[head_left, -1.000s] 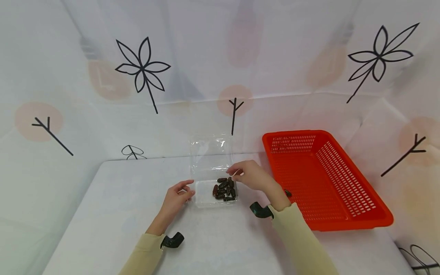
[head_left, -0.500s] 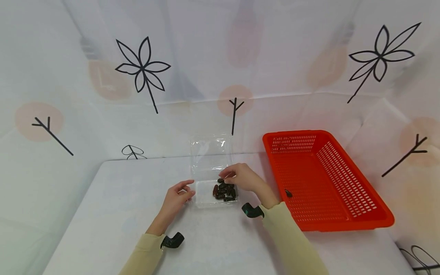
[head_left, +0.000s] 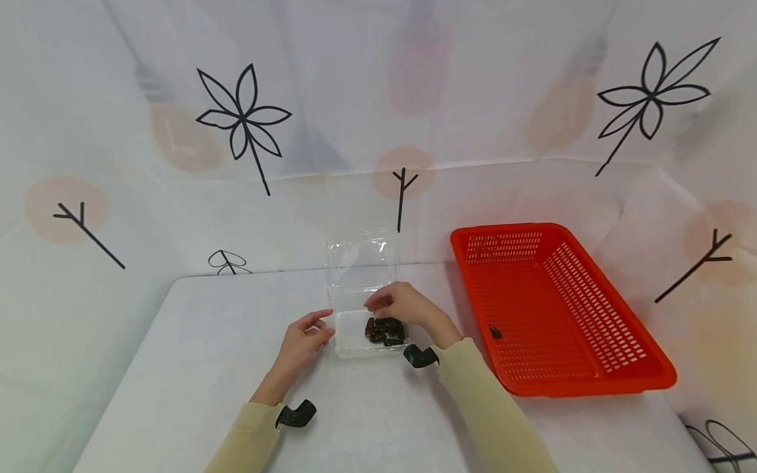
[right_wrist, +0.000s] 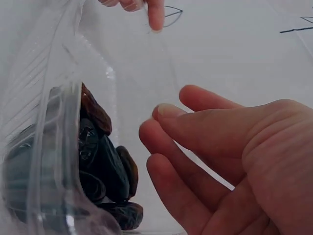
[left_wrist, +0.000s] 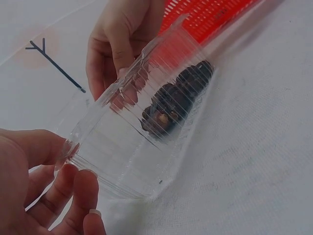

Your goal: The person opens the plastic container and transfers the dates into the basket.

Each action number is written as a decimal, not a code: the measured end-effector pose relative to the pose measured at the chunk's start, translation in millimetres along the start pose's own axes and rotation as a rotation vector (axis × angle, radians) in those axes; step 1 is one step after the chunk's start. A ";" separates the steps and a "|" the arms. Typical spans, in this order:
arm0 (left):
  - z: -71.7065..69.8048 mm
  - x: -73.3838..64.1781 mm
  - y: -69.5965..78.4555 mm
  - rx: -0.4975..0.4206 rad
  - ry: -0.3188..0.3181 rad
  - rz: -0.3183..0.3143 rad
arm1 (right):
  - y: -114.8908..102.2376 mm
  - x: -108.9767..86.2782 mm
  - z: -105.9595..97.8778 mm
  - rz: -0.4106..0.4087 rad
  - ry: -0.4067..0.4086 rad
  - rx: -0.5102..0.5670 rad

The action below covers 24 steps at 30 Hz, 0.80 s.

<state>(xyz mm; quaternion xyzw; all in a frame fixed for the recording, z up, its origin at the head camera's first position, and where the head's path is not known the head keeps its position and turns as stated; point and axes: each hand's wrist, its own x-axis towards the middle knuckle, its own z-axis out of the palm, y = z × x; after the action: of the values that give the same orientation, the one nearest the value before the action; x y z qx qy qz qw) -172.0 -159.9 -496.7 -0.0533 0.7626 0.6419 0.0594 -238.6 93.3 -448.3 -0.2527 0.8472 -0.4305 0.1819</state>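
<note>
A clear plastic clamshell box lies on the table with its lid raised at the back. Several dark, wrinkled dates are heaped in its right part. At the left end of the box, my left hand pinches the rim between thumb and fingers, as the left wrist view shows. Over the back of the box, beside the dates, hovers my right hand. Its fingers are loosely bent, with thumb and index tips close together and nothing visible between them.
A red perforated plastic basket stands to the right of the box, holding a single date near its left wall. A white patterned cloth hangs behind the white table.
My right hand has moved left along the back of the box, across the dates. The left hand has kept its place at the rim.
</note>
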 end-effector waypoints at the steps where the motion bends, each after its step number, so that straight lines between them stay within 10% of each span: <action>1: 0.0 0.1 0.0 0.001 0.001 -0.004 | 0.0 1.8 0.5 0.009 -0.014 -0.002; 15: 2.5 -22.8 36.7 0.045 -0.018 -0.004 | -1.2 17.8 6.0 0.049 -0.146 -0.080; 24: 1.1 -6.6 12.0 0.031 -0.007 -0.023 | -2.9 20.6 9.9 0.049 -0.176 -0.105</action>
<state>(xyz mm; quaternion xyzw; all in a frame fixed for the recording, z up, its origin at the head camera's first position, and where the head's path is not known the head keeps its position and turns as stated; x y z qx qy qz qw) -167.3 -156.7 -484.2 -0.0591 0.7717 0.6293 0.0702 -249.1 73.5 -453.4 -0.2779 0.8553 -0.3571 0.2524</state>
